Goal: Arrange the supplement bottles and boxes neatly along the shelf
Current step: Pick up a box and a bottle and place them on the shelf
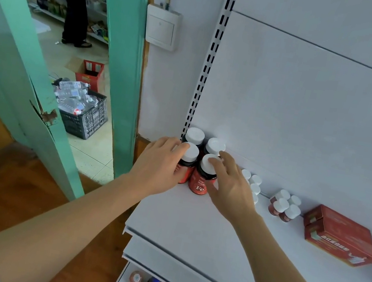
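Upright, with their long axes vertical and white caps up, four red-labelled dark supplement bottles [197,160] stand in a tight two-by-two block at the far left corner of the white metal shelf [202,228], against the white back panel [309,113] and just beside the slotted upright post [208,62]. The front right bottle turns its "Fe" label toward the shelf's front edge. The left hand [159,166] wraps its grip around the front left bottle, fingers curled over the side and cap. The right hand [229,185] has a looser grip, with fingers bent and fingertips on the cap of the front right bottle and the thumb beside its body.

To the right, near the back panel, smaller white-capped bottles [284,205] form a cluster, with a few more [253,183] partly hidden behind the right hand. Further right, red cardboard boxes [340,235] lie flat and stacked, angled to the shelf edge. A broad bare stretch of shelf runs along the front, between the bottles and the edge.
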Tool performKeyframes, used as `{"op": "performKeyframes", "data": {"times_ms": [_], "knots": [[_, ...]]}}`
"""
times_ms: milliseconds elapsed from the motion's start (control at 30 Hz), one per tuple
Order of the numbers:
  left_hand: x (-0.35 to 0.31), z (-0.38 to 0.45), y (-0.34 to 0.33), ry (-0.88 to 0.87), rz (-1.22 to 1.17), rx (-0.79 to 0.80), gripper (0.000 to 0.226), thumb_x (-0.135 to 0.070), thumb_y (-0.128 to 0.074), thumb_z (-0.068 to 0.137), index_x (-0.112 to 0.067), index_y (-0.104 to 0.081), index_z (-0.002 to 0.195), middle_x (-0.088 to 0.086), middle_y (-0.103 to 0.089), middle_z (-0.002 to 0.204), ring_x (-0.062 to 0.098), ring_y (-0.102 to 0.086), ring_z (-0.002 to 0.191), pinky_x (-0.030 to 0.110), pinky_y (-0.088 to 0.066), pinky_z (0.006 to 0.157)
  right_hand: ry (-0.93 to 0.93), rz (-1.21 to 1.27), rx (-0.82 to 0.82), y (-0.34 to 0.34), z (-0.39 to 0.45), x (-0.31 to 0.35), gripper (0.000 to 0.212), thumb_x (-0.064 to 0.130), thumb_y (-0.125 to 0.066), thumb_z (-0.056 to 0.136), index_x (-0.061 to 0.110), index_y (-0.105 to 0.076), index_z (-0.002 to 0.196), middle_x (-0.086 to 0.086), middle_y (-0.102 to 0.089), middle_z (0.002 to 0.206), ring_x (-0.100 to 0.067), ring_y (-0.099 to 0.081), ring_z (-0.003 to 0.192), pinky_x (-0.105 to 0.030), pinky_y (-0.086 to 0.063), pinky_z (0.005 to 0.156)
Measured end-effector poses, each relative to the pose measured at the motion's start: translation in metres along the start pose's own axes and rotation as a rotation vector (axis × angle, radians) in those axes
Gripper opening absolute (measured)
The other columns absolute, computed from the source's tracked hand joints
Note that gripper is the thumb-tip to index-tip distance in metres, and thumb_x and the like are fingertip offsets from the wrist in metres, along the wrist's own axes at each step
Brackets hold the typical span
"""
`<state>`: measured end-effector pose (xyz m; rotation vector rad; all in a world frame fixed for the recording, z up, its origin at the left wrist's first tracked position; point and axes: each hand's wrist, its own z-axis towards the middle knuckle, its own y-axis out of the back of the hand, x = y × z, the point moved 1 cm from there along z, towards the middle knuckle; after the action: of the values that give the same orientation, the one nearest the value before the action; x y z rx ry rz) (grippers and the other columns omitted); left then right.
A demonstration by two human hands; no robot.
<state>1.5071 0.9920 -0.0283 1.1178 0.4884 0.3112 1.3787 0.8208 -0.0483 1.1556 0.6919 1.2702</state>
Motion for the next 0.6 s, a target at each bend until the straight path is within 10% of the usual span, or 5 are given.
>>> {"op": "performKeyframes", "data": {"times_ms": [267,600], "knots": [[-0.015,0.003,0.007,-0.058,0.012,-0.058,0.049,-0.038,-0.062,0.087,-0.014,-0.052,0.127,0.007,-0.054,0.127,0.031,-0.049,0.122,0.047,-0.044,0.099,-0.117,-0.104,-0.062,0.03,-0.028,0.011,0.055,0.04,-0.058,0.091,0.015,-0.046,0.139,-0.017,-0.041,0.148,-0.038,-0.041,0.135,-0.052,-0.044,0.102],[-0.108,0.001,-0.008,-0.218,-0.036,-0.043,0.054,-0.042,-0.059,0.088,-0.011,-0.053,0.132,0.015,-0.051,0.138,0.038,-0.043,0.132,0.05,-0.039,0.106,-0.399,-0.301,-0.056,0.081,-0.121,-0.01,0.065,0.051,-0.048,0.095,0.012,-0.04,0.146,-0.017,-0.034,0.155,-0.038,-0.03,0.144,-0.051,-0.028,0.116]]}}
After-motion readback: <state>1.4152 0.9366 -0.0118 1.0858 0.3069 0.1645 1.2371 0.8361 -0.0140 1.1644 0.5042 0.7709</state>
